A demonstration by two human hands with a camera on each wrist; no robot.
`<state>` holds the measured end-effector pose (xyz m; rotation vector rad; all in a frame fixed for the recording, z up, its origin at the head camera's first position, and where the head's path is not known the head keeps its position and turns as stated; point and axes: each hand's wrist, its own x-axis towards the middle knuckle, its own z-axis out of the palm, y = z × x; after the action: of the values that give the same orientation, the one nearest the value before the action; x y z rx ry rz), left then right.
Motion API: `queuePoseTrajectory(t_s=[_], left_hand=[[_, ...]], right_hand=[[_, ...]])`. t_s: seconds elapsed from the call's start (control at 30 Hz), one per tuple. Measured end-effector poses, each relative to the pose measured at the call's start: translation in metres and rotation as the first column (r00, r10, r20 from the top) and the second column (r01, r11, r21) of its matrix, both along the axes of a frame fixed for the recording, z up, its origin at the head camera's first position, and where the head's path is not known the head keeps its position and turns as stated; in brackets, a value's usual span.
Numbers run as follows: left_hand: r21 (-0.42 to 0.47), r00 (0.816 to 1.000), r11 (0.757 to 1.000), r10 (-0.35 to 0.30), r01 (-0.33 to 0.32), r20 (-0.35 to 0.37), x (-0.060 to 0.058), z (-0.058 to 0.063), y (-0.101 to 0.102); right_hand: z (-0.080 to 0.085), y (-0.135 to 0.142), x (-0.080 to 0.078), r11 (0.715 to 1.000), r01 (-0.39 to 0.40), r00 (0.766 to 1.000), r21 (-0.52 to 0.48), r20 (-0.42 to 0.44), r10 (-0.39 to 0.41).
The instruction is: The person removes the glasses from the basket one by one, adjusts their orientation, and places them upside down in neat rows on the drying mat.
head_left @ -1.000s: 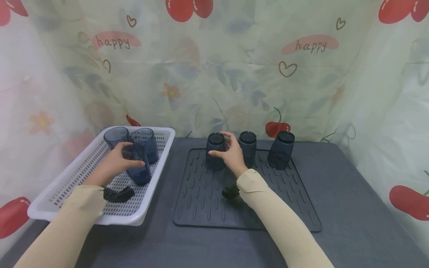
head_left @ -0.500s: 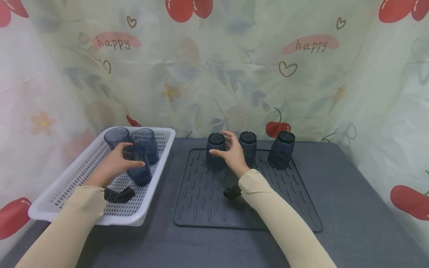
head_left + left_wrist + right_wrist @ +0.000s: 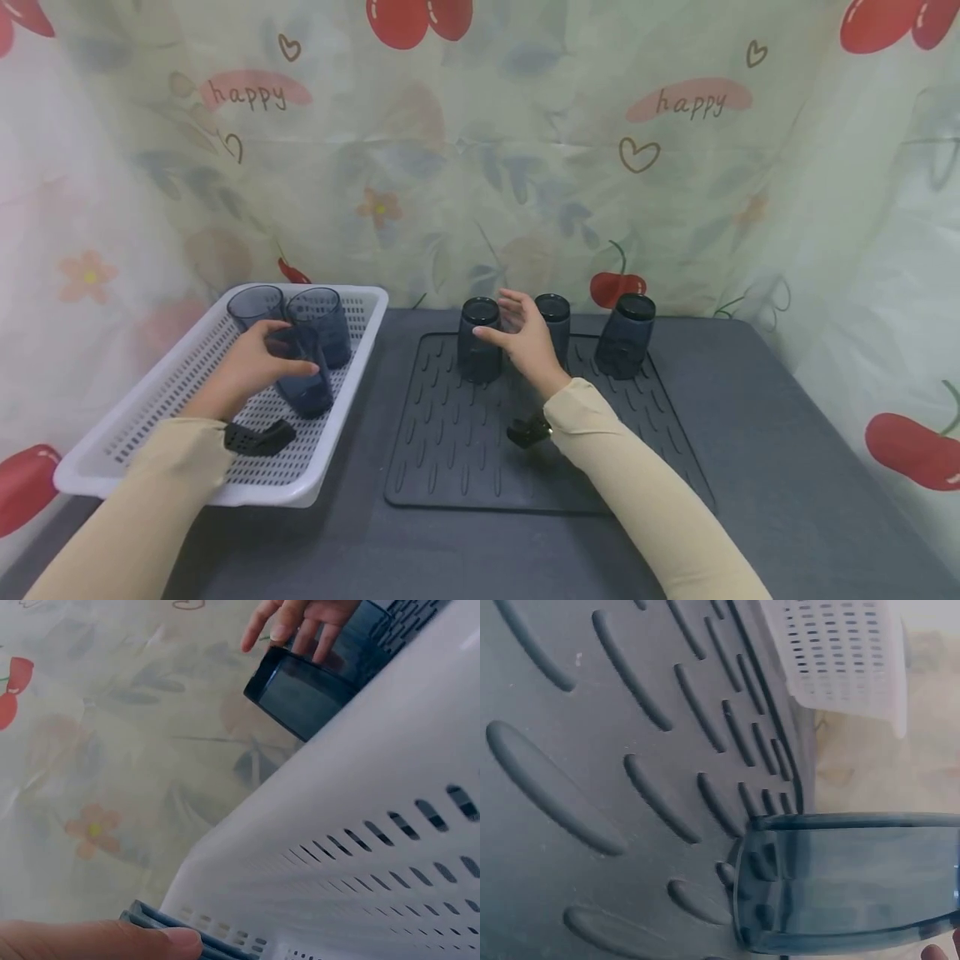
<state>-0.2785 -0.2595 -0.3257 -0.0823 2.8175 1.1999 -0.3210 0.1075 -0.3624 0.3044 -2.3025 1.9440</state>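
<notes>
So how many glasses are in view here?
6. White basket: back-left glass, back-right glass, front glass at the left hand. Black mat, left to right: first glass beside the right hand, second glass partly behind it, third glass. None seems hidden.

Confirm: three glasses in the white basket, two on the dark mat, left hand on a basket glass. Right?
Mat count is off. The head view shows three on the dark mat, not two: a left glass, a middle glass partly behind the right hand, and a right glass. Rest stands: three in the white basket, left hand on a basket glass.
</notes>
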Motion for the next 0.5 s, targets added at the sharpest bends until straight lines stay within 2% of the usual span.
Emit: queuePoseTrajectory(t_s=[0.23, 0.4, 0.5], left_hand=[[-0.037, 1.0, 0.999, -0.013, 0.013, 0.0, 0.003, 0.007, 0.0], [-0.031, 1.0, 0.999, -0.01, 0.01, -0.009, 0.006, 0.013, 0.0], [-0.014, 0.999, 1.0, 0.008, -0.009, -0.031, 0.008, 0.016, -0.001]], right_hand=[[0.006, 0.007, 0.005, 1.0, -0.014, 0.998, -0.003, -0.059, 0.014], [0.011, 0.01, 0.011, 0.999, -0.042, 0.997, -0.002, -0.06, 0.042], [0.021, 0.011, 0.02, 0.998, -0.061, 0.997, -0.003, -0.05, 0.061]])
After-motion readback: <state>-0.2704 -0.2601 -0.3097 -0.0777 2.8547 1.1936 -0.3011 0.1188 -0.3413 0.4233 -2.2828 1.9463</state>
